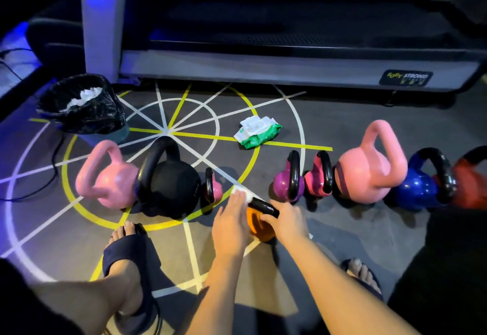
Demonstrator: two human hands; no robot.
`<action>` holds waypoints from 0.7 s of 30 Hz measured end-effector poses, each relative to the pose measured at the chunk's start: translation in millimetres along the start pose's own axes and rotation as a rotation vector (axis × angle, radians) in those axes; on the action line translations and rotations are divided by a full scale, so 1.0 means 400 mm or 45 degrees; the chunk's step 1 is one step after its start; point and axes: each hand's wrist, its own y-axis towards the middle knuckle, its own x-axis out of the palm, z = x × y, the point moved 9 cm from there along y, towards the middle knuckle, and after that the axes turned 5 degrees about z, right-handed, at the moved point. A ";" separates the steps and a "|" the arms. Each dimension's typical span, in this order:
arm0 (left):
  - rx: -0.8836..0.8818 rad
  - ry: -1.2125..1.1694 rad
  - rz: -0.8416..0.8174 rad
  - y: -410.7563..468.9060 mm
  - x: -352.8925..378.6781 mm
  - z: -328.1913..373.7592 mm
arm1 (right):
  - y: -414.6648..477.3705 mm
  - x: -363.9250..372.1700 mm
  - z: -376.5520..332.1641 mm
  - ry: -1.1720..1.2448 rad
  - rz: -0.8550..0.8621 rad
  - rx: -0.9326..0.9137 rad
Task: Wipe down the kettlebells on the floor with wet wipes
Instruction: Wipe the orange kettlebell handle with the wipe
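Orange kettlebell with a black handle (259,226): head view, low centre, standing on the grey floor with white and yellow painted lines (342,224), just in front of the row and between the two hands. Right hand (286,220): grip closed, fingers curled round the near end of the black handle. Left hand (232,224): grip not closed, fingers laid out straight, pressing a white wet wipe (243,193) at the far end of the same handle. Row behind, left to right: pale pink kettlebell (110,179); large black kettlebell (168,182), tight against the first; small pink kettlebell with a black handle (214,188); a gap; purple kettlebell with a black handle (286,184); magenta kettlebell with a black handle (316,179); tall pale pink kettlebell (369,174); blue kettlebell with a black handle (416,189); red kettlebell (471,184), cut by the right edge. Green-and-white soft pack of wet wipes (257,131): flat on the floor beyond the row, lying across a yellow line. Bin lined with a black plastic bag (81,116): far left, crumpled white wipes (84,97) inside. Grey treadmill base (290,66): across the top, label reading BODY STRONG at its right end. Dark slide sandal on the left foot (129,253); the right foot (361,271) partly hidden behind the right forearm. Black cable (39,192): on the floor at far left.
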 end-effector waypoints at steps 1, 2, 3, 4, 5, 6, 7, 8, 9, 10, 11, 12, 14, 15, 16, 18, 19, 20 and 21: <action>-0.104 -0.040 0.001 0.017 -0.018 -0.024 | 0.000 0.002 -0.001 0.017 -0.010 -0.008; -0.141 -0.059 -0.008 0.028 -0.024 -0.036 | 0.001 0.003 0.000 0.027 -0.011 -0.012; -0.123 -0.076 -0.011 0.032 -0.029 -0.029 | 0.003 0.003 0.003 0.038 -0.004 -0.008; -0.052 -0.092 -0.014 0.030 -0.027 -0.003 | 0.006 0.001 0.007 0.044 0.011 0.001; 0.033 -0.102 -0.006 0.015 -0.024 0.030 | 0.009 0.002 0.012 0.047 0.022 0.019; 0.093 -0.105 -0.004 -0.008 -0.007 0.053 | 0.011 0.001 0.016 0.050 0.029 0.029; 0.128 -0.125 0.002 -0.037 0.009 0.070 | 0.013 0.000 0.017 0.054 0.026 0.031; 0.117 -0.156 0.023 -0.058 0.016 0.072 | 0.015 0.002 0.016 0.048 0.016 0.022; 0.072 -0.177 0.051 -0.068 0.022 0.057 | 0.017 0.005 0.015 0.047 -0.001 0.005; -0.003 -0.188 0.085 -0.061 0.019 0.038 | 0.019 0.010 0.014 0.057 -0.016 -0.009; -0.132 -0.188 0.103 -0.042 0.012 0.007 | 0.021 0.015 0.015 0.084 -0.021 -0.017; -0.321 -0.196 0.086 -0.016 0.009 -0.039 | 0.022 0.019 0.018 0.112 -0.020 -0.010; -0.703 -0.236 -0.028 0.026 0.014 -0.125 | 0.021 0.021 0.020 0.164 0.000 0.005; -0.769 -0.250 -0.086 0.041 0.019 -0.139 | 0.020 0.021 0.021 0.179 0.012 0.009; -0.745 -0.276 -0.104 0.054 0.020 -0.133 | 0.020 0.017 0.022 0.185 0.023 0.008; -0.676 -0.353 -0.045 0.056 0.011 -0.087 | 0.024 0.005 0.022 0.178 0.037 -0.003; -0.669 -0.402 -0.002 0.043 0.007 -0.056 | 0.028 0.001 0.024 0.176 0.036 -0.004; -0.668 -0.434 0.034 0.030 0.008 -0.028 | 0.034 0.000 0.027 0.175 0.023 0.004; -0.647 -0.450 0.071 0.022 0.009 -0.007 | 0.038 0.000 0.028 0.168 0.010 0.008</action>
